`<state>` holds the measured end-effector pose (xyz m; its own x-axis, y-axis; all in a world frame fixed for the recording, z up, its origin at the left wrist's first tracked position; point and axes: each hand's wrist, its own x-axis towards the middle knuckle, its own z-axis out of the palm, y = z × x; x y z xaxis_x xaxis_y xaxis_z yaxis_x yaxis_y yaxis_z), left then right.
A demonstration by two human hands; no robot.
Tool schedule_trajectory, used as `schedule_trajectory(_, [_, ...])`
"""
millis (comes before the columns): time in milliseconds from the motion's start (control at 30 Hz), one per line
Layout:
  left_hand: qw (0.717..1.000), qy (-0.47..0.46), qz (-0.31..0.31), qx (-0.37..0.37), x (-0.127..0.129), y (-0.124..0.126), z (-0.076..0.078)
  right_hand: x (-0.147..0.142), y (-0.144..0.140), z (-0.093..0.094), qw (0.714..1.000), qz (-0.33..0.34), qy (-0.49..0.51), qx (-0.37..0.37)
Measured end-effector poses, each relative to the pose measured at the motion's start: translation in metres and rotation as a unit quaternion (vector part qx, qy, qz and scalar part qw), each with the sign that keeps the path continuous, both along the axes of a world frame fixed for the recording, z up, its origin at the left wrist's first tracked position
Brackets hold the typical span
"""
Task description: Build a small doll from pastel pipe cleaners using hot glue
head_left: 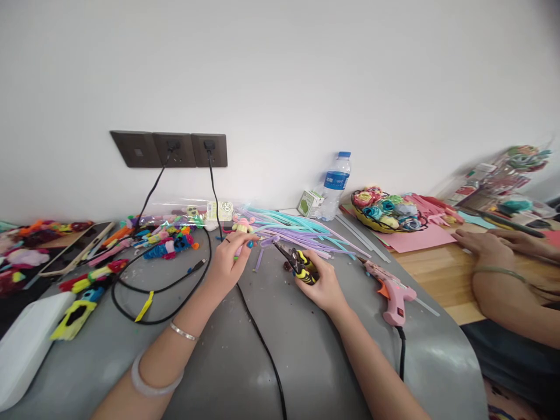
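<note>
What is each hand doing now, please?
Left hand: closed on a purple pipe cleaner, pinched at the fingertips.
Right hand: closed on yellow-and-black pliers, tips at the pipe cleaner.

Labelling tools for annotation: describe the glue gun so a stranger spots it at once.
On the grey table, look just beyond the person's right hand. The pink plastic glue gun lies on its side there, near the wooden table's edge: the only pistol-shaped thing, with an orange trigger and a black cord.

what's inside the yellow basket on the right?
The yellow basket holds rolled flowers in pink, teal, green and pale blue, piled above its rim. Whatever lies under them, and the basket's bottom, is covered.
</note>
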<state>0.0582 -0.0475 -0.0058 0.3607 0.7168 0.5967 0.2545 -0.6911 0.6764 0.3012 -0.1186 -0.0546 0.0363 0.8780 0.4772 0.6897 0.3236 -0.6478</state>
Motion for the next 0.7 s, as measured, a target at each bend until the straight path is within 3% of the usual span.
schedule_trajectory(533, [0.997, 0.035, 0.055, 0.037, 0.0033, 0.0, -0.0017, -0.003, 0.0013, 0.0052, 0.999, -0.001, -0.031, -0.039])
schedule_trajectory(700, [0.998, 0.038, 0.053, 0.019, 0.0027, 0.0006, -0.003, -0.0037, 0.0011, 0.0075, 0.998, 0.004, -0.039, -0.054])
